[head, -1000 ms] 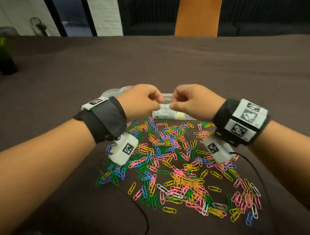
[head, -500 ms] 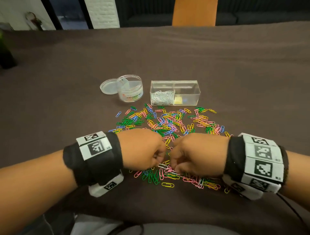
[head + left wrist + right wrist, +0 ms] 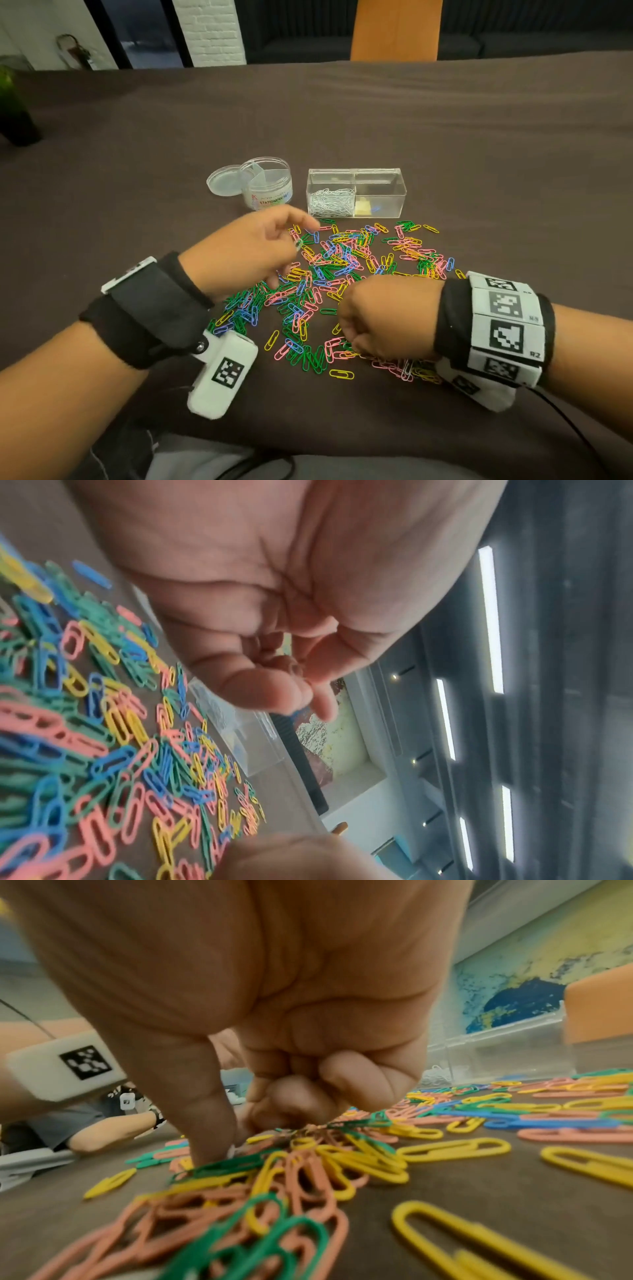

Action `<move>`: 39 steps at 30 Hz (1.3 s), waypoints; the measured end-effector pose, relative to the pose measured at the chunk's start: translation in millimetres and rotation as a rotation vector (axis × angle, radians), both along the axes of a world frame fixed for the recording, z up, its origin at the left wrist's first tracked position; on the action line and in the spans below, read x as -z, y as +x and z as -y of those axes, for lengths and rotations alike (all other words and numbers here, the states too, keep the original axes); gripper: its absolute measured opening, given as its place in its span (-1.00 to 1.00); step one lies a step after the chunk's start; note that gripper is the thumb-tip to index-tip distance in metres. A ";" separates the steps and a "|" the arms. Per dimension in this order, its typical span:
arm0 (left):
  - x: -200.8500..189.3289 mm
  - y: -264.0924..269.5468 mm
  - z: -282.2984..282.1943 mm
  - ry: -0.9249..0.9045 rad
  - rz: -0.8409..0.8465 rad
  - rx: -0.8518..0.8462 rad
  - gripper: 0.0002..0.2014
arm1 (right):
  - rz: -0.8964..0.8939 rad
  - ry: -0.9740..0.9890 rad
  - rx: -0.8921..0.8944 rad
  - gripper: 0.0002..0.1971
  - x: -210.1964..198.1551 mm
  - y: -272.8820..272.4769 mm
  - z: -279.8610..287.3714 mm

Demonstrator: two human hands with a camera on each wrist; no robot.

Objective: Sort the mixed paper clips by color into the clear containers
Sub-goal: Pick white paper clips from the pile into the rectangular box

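left wrist view – blurred fingers (image 3: 270,691), contents unclear

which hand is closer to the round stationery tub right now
Left. The left hand is raised just in front of the round tub; the right hand is down on the paper clip pile, nearer the person.

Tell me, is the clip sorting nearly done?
Not nearly. Done: only white clips sit in the left half of the clear box. In hand: the left hand pinches what looks like a white clip and hangs over the pile; the right hand picks at clips on the table. Left: the big mixed pile and the round tub, which looks empty.
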State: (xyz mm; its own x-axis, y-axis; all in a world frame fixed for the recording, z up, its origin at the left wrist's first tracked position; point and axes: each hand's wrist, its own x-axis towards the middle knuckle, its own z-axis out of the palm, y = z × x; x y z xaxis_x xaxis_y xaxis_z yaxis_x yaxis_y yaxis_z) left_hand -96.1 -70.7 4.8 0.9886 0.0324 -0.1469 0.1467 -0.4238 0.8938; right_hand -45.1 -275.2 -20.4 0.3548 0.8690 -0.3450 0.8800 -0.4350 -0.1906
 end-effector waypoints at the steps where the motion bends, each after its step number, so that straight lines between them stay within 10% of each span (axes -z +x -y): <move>1: -1.3 -0.7 -0.6 -0.101 -0.035 -0.023 -0.69 | 0.004 -0.006 0.000 -0.86 -0.9 0.0 -0.3; 8: 3.5 -7.7 16.9 -0.333 -0.175 -0.051 -0.78 | -0.229 0.068 0.165 -0.88 -9.6 22.1 11.2; 19: -0.1 -18.8 54.1 0.953 -0.136 0.581 -0.71 | -0.065 -0.066 0.045 -0.94 -9.2 7.5 0.1; 28: -2.0 -32.2 52.9 0.764 0.128 0.482 -0.84 | -0.089 0.183 0.185 -0.93 -19.3 30.7 32.2; 34: 8.5 -19.6 104.1 0.856 0.277 0.738 -0.74 | -0.527 0.409 0.482 -0.64 -27.6 31.3 102.4; 39: 19.1 -7.3 114.4 0.989 0.272 0.811 -0.69 | -0.626 0.532 0.638 -0.80 -30.9 36.5 153.2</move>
State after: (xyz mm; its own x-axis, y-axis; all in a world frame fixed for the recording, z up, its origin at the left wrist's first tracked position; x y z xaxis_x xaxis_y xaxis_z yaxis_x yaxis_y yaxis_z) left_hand -103.5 -185.1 -14.3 0.7719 -0.6043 -0.1975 -0.5939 -0.7963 0.1151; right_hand -8.6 -428.5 10.5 0.6918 0.6765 -0.2526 0.1934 -0.5106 -0.8378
